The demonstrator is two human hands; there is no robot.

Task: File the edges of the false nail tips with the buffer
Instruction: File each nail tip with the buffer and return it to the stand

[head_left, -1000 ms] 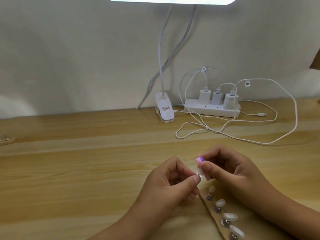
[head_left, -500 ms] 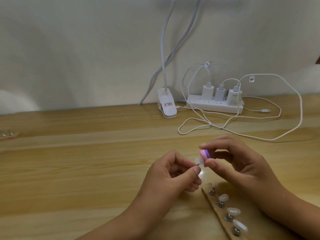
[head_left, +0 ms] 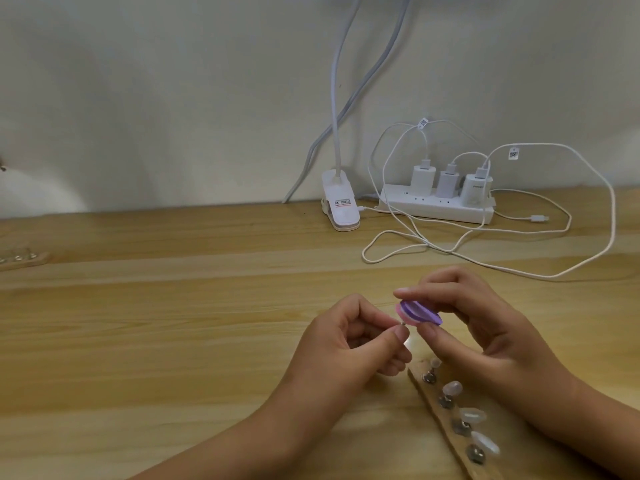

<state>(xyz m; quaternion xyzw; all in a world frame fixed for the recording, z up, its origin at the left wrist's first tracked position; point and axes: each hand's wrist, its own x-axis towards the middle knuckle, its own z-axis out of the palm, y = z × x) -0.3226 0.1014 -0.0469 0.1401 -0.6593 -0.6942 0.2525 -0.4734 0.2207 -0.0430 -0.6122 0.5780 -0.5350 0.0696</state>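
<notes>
Left hand [head_left: 349, 344]: a nail tip's pin [head_left: 402, 324] is pinched just beyond the wooden strip [head_left: 446, 415], steadied for filing.
Right hand [head_left: 485, 327]: the purple buffer [head_left: 420, 313] is gripped beside it, angled to meet the tip's edge.

round foam buffer [head_left: 523, 311] I hold: pink and purple layers | small metal pin [head_left: 507, 324] I pinch: silver-grey | oval false nail tips [head_left: 471, 415]: milky translucent white | wooden table [head_left: 173, 323]: tan, pale grain stripes
</notes>
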